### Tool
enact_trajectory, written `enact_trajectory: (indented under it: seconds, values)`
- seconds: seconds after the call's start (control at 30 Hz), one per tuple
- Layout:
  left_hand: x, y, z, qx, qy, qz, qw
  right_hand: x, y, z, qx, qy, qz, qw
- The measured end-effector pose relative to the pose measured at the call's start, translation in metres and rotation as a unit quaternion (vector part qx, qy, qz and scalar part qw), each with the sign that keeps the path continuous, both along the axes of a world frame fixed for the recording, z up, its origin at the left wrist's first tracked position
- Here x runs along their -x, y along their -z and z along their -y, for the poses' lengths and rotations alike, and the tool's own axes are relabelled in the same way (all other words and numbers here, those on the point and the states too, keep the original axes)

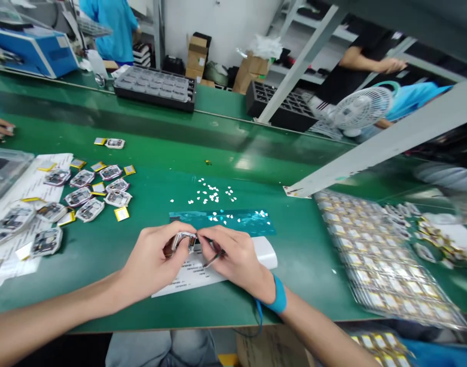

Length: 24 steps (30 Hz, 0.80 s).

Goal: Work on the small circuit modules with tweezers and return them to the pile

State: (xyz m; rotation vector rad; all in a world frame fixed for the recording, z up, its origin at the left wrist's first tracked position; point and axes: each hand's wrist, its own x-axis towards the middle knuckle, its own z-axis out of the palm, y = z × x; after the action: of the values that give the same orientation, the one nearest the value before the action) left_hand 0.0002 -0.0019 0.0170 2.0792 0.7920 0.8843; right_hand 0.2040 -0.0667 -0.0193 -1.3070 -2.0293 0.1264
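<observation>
My left hand [155, 255] is closed around a small white-rimmed watch housing [185, 239] with electronics inside, tilted up toward me. The fingertips of my right hand [233, 255] pinch together at the housing's right edge; whatever lies between them is too small to make out. A thin dark pointed tool [214, 258], like tweezers, sits in that same hand under the curled fingers. Below both hands lies a printed white sheet [187, 280], with a white block [266, 252] beside my right hand. Just beyond is a blue film strip [233, 223] carrying small white pieces [212, 194], more of which are scattered behind it.
Several open housings with yellow-edged batteries [90, 209] spread at left. Stacked clear trays of batteries [379, 255] stand at right, near a slanted white post [356, 132]. Black trays [155, 86] and a fan [365, 107] line the back. A blue cord hangs from my right wristband [278, 294].
</observation>
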Motion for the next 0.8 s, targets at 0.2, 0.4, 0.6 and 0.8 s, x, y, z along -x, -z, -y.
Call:
enact_trajectory:
  seconds: [0.2,0.4,0.6,0.8]
  values:
    - [0.0,0.0,0.001,-0.026,-0.003,0.011,1.0,-0.006,0.002,-0.004,-0.006,0.041,0.034,0.999]
    - [0.001,0.003,0.002,0.041,0.002,0.042,0.998,-0.018,-0.022,-0.014,-0.089,0.112,0.047,0.989]
    - [0.002,0.01,-0.004,0.188,0.014,0.058,0.98,-0.022,-0.026,-0.013,-0.118,-0.034,0.11,0.986]
    - [0.002,0.008,-0.006,0.26,0.019,0.049,0.964,-0.03,-0.025,-0.008,-0.143,-0.06,0.207,0.966]
